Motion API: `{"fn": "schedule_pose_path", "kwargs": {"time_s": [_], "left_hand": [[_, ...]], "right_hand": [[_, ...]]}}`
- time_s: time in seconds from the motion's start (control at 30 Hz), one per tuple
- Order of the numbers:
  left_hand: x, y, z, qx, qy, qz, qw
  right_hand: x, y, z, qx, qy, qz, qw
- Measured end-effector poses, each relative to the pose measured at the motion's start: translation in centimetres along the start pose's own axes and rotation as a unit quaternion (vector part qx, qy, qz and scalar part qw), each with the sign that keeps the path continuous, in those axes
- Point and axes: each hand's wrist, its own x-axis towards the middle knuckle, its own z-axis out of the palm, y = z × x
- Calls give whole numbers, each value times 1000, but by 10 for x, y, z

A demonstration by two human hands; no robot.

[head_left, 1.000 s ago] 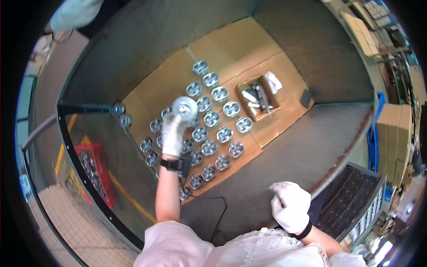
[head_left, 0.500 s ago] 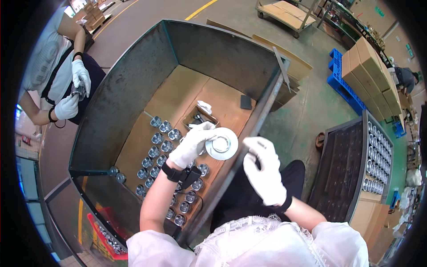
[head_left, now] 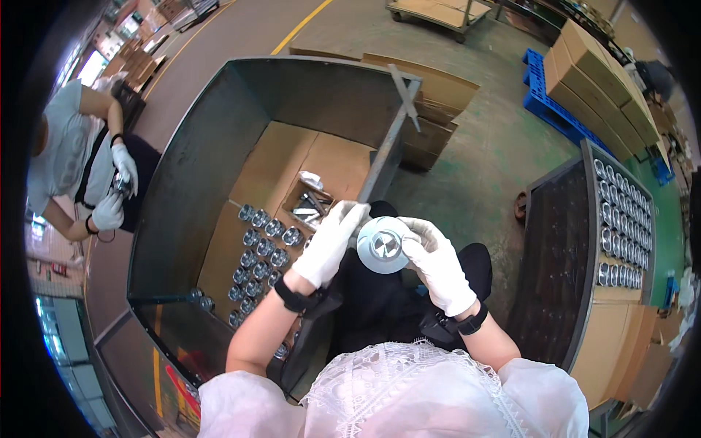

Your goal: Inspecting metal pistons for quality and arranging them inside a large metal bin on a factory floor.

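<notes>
A pale round metal ring with a wide flat rim (head_left: 371,260) is in front of my body, with a shiny metal piece (head_left: 385,245) showing in its centre opening. My right hand (head_left: 438,270), in a white glove, pinches the right edge of this ring. Beside its left edge is my left hand (head_left: 328,246), also gloved, fingers drawn together. Whether those fingers touch the ring or hold something small cannot be made out. Several shiny pistons (head_left: 261,270) stand in rows on cardboard inside the large metal bin, left of my left hand.
The bin's dark metal wall (head_left: 182,175) rises at left. A small cardboard box (head_left: 305,197) with metal parts lies inside. At right a rack (head_left: 555,270) carries rows of pistons (head_left: 621,204). Another gloved person (head_left: 87,160) handles a metal part across the bin. Cartons (head_left: 591,73) stand on a blue pallet.
The ring has passed from my left hand's grip to my right hand and moved slightly right, away from over the bin. My view has shifted, and the ring's face now shows the metal piece.
</notes>
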Motion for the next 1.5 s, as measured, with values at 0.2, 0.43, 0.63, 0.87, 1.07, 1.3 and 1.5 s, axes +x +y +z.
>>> {"fn": "schedule_pose_path", "kwargs": {"time_s": [0.2, 0.43, 0.63, 0.87, 1.07, 1.3, 1.5], "left_hand": [[-23, -35, 25, 27, 26, -24, 999], [-34, -48, 45, -1, 11, -2, 1000], [-29, -35, 57, -30, 15, -33, 999], [-28, -37, 58, -82, 19, -4, 996], [-26, -32, 61, 151, 123, 184, 963], [-21, -10, 78, 310, 178, 401, 843], [-20, -9, 76, 338, 185, 408, 828]], "right_hand": [[-5, 4, -15, 58, 77, -23, 995], [-1, 6, -14, 100, 95, -34, 990], [-3, 9, -13, 74, 115, -42, 990], [-6, 14, -8, 50, 123, -66, 989], [1, 33, -13, 131, 112, -82, 982], [-8, 49, -12, 190, -41, -45, 980], [-12, 30, -3, 94, -2, -90, 991]]}}
